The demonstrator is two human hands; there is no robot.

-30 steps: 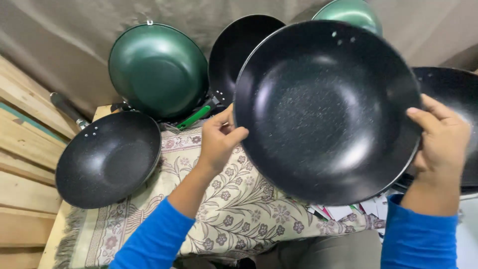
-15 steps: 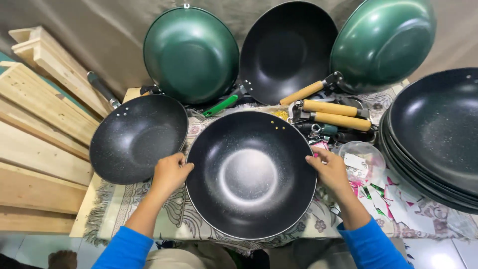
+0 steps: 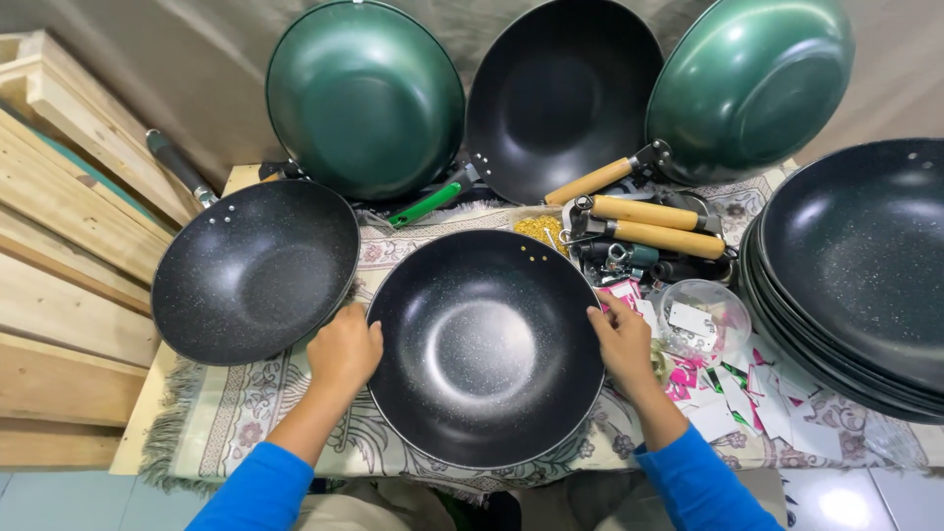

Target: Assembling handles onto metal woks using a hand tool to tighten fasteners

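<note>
A black speckled handleless wok point(image 3: 486, 346) lies flat on the patterned cloth point(image 3: 246, 408) in front of me. My left hand point(image 3: 344, 351) grips its left rim. My right hand point(image 3: 623, 340) grips its right rim. Both sleeves are blue. A second black wok point(image 3: 256, 270) with a dark handle rests to the left, close to my left hand.
Two green woks point(image 3: 366, 96) point(image 3: 749, 84) and a black wok point(image 3: 562, 96) lean at the back. A stack of black woks point(image 3: 855, 270) stands at the right. Wooden handles point(image 3: 654, 224), a clear plastic tub point(image 3: 703, 320), small hardware and paper slips lie between. Wooden planks point(image 3: 59, 246) run along the left.
The wok was held up tilted before me; it now lies flat on the cloth, lowered and centred. Both hands stay on its rim.
</note>
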